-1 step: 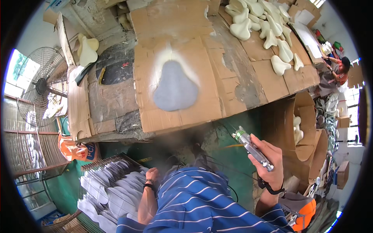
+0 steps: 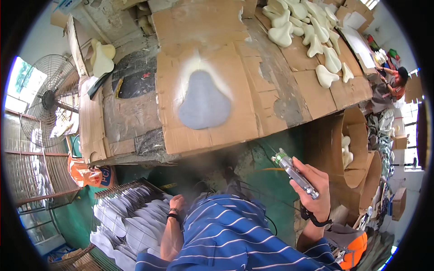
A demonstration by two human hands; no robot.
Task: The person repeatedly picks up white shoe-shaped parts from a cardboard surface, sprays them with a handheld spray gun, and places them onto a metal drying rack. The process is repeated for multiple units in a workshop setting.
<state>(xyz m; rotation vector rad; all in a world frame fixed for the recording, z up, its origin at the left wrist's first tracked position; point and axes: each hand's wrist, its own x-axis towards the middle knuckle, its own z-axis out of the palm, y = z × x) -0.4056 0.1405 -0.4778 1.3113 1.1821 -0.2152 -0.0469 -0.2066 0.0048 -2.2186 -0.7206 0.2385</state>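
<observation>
Spray gun (image 2: 294,170) in right hand (image 2: 316,190), grey saddle-shaped pad (image 2: 204,103) ahead leftward

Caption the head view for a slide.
Right hand holding a spray gun before a cardboard-covered table bearing a gray, saddle-shaped piece.

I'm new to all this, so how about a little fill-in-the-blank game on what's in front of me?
1. The spray gun is in the person's ____ hand.
2. The grey saddle-shaped piece lies on a sheet of brown ____.
3. The blue shirt has stripes that are ____.
4. At the far left of the picture stands a large, round, wire-caged ____.

Missing words: right; cardboard; white; fan.
</observation>
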